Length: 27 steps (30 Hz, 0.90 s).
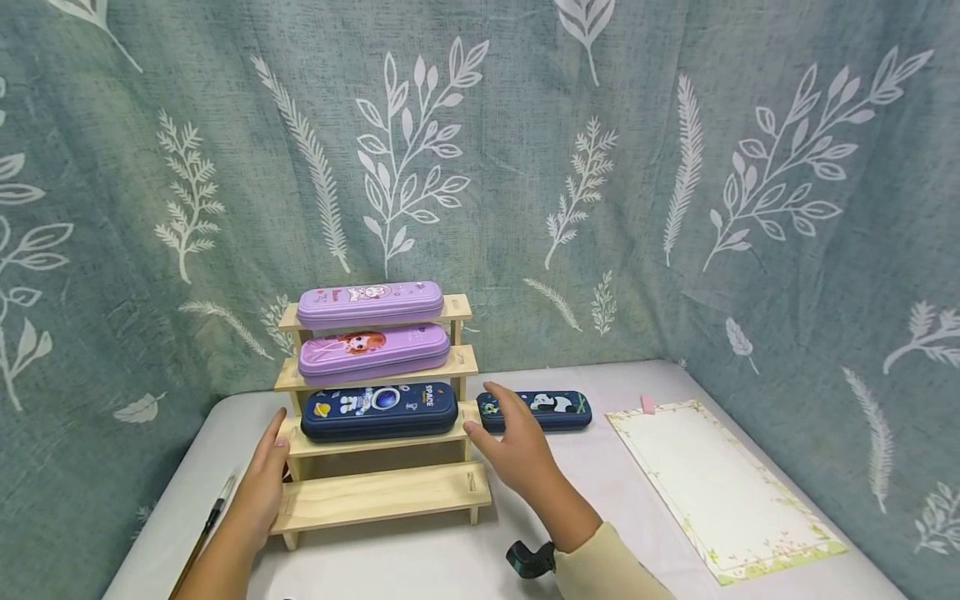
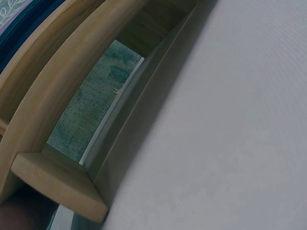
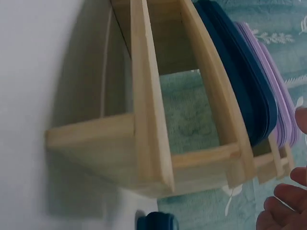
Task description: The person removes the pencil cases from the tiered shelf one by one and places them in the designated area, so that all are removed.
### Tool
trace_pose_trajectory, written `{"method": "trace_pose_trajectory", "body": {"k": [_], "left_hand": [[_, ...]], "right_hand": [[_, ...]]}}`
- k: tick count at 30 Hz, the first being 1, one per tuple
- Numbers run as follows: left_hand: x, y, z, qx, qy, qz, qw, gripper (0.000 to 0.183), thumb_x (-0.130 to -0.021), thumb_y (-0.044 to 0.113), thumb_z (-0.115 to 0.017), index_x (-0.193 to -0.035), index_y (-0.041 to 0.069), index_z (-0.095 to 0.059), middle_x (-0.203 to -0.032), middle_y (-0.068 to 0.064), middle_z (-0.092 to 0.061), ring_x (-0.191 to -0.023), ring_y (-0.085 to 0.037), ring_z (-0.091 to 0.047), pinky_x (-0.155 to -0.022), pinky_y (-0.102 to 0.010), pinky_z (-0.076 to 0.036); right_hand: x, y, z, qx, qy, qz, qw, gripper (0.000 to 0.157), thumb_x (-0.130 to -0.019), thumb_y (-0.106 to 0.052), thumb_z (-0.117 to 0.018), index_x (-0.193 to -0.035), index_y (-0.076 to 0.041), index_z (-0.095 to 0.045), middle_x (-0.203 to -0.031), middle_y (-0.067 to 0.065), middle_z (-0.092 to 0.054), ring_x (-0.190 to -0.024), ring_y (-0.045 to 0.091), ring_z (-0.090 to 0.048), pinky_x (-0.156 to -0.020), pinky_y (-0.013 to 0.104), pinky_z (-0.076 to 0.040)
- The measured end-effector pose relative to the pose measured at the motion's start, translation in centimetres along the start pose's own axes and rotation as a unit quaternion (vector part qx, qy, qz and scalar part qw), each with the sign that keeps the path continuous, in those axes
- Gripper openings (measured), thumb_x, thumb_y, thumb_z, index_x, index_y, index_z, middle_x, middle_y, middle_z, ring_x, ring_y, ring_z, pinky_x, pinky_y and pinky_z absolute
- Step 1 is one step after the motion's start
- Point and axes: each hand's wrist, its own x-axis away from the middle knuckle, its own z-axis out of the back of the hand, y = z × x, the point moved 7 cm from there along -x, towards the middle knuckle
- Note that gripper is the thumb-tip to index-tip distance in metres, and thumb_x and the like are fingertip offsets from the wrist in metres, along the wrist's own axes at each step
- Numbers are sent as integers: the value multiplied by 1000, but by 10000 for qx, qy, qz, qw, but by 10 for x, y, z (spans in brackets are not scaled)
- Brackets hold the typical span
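A four-tier wooden stand (image 1: 382, 498) holds three pencil cases, one per upper step; its lowest step is bare. The top pencil case (image 1: 371, 303) is lilac, and below it lies a purple pencil case (image 1: 375, 352) with a girl's picture. On the third step sits a navy space pencil case (image 1: 381, 412). My left hand (image 1: 258, 492) is at the stand's left side, fingers extended along it. At the right end of the third step is my right hand (image 1: 517, 442), thumb and fingers spread, nothing gripped. A navy panda pencil case (image 1: 555, 410) lies on the table behind it, partly covered.
A floral-bordered white sheet (image 1: 720, 483) lies on the right, with a small pink piece (image 1: 647, 405) at its top edge. Left of the stand lies a thin brush-like stick (image 1: 206, 529). Leaf-patterned curtain (image 1: 525, 167) surrounds the white table (image 1: 600, 500).
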Motion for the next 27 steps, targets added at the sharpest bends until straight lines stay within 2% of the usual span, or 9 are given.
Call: {"method": "trace_pose_trajectory", "body": {"k": [11, 18, 27], "left_hand": [[1, 2, -1, 1, -3, -16, 10000, 61, -112, 55, -12, -167, 40, 9, -176, -2, 12, -162, -38, 13, -127, -68, 3], [1, -1, 1, 12, 20, -9, 10000, 62, -111, 56, -13, -167, 40, 8, -177, -3, 11, -162, -39, 11, -127, -69, 3], [2, 3, 0, -3, -14, -86, 10000, 63, -112, 55, -14, -168, 39, 8, -177, -3, 11, -162, -39, 11, -126, -69, 3]], "right_hand": [[-5, -28, -15, 196, -187, 253, 9993, 75, -95, -45, -77, -157, -14, -47, -159, 9, -48, -148, 33, -47, -117, 59, -43], [-11, -34, -27, 220, -418, -93, 9988, 79, -93, -50, -78, -157, -15, -47, -160, 8, -48, -148, 32, -46, -119, 57, -42], [-17, -38, -42, 405, -484, -509, 9967, 92, -89, -56, -80, -160, -10, -42, -160, 13, -48, -147, 35, -47, -119, 56, -42]]}}
